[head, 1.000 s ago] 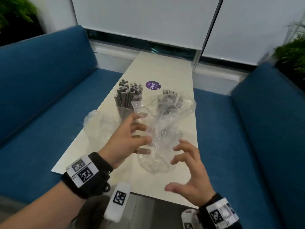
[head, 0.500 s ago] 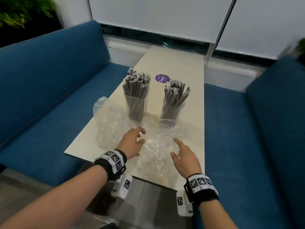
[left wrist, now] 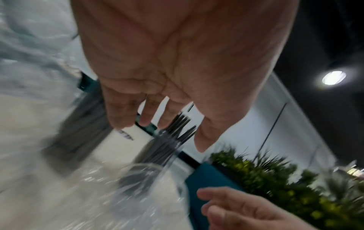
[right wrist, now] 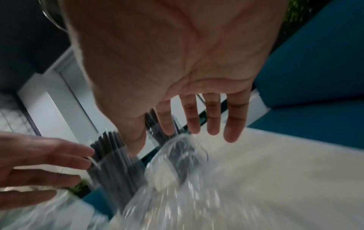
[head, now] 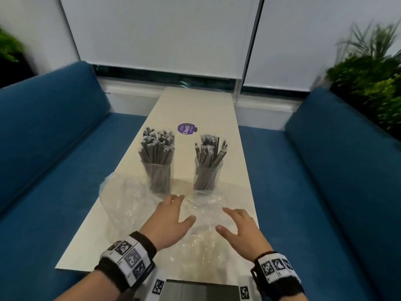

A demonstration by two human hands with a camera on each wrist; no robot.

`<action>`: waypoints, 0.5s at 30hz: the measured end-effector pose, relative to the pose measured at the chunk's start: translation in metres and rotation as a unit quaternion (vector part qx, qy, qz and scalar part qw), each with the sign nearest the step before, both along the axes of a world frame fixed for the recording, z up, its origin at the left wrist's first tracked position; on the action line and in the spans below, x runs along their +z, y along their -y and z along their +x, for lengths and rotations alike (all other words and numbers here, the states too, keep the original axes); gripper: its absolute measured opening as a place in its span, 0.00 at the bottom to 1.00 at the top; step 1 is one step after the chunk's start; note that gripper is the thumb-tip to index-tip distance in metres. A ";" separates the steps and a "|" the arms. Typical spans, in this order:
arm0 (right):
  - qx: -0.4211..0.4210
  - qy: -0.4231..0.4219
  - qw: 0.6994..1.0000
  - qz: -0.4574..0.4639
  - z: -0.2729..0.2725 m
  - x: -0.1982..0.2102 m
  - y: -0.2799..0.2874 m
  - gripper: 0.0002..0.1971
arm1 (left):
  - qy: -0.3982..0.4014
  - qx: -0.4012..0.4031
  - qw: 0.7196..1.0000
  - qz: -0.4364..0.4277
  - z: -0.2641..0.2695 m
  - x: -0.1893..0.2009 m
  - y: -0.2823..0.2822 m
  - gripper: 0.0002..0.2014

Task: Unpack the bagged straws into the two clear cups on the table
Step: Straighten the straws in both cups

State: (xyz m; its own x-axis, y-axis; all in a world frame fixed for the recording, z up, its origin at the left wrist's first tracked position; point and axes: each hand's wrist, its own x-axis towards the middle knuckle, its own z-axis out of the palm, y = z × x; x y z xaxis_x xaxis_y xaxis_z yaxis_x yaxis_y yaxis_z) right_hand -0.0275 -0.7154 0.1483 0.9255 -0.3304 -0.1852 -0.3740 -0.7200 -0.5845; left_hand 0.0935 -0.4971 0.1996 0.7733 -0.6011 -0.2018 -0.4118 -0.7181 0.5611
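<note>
Two clear cups (head: 158, 174) (head: 207, 175) stand side by side mid-table (head: 195, 105), each packed with dark wrapped straws (head: 157, 146) (head: 211, 148). One purple round sticker (head: 187, 128), reading "ClayG", lies just behind them; its smaller print is illegible. Far end of the table is bare. Empty clear bag (head: 123, 198) lies at the left edge; second bag (head: 201, 242) lies at the near edge beneath both hands. Left hand (head: 168, 222) and right hand (head: 240, 231): fingers spread apart, gripping nothing. Blue benches (head: 54, 159) flank both long edges.
</note>
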 end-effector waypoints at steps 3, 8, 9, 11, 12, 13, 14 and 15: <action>-0.026 0.050 0.998 -0.025 0.016 0.025 0.022 0.22 | 0.004 -0.002 0.996 -0.089 0.019 0.027 0.018 0.34; -0.062 0.109 0.992 0.015 0.092 0.067 0.063 0.39 | -0.031 0.028 0.994 -0.099 0.088 0.035 0.080 0.53; -0.054 0.098 0.993 0.033 0.108 0.073 0.068 0.48 | -0.041 0.047 0.993 -0.103 0.100 0.035 0.092 0.56; -0.029 0.073 0.995 0.067 0.139 0.081 0.075 0.63 | -0.062 0.076 0.989 -0.106 0.122 0.032 0.114 0.62; -0.011 0.065 0.995 0.074 0.153 0.083 0.076 0.66 | -0.067 0.075 0.990 -0.103 0.131 0.030 0.123 0.65; 0.007 0.060 0.995 0.076 0.165 0.083 0.076 0.67 | -0.065 0.061 0.991 -0.103 0.138 0.027 0.129 0.68; 0.028 0.061 0.995 0.076 0.174 0.083 0.077 0.64 | -0.059 0.043 0.992 -0.103 0.145 0.025 0.133 0.69; 0.050 0.065 0.994 0.073 0.182 0.083 0.078 0.58 | -0.053 0.024 0.993 -0.106 0.152 0.021 0.136 0.67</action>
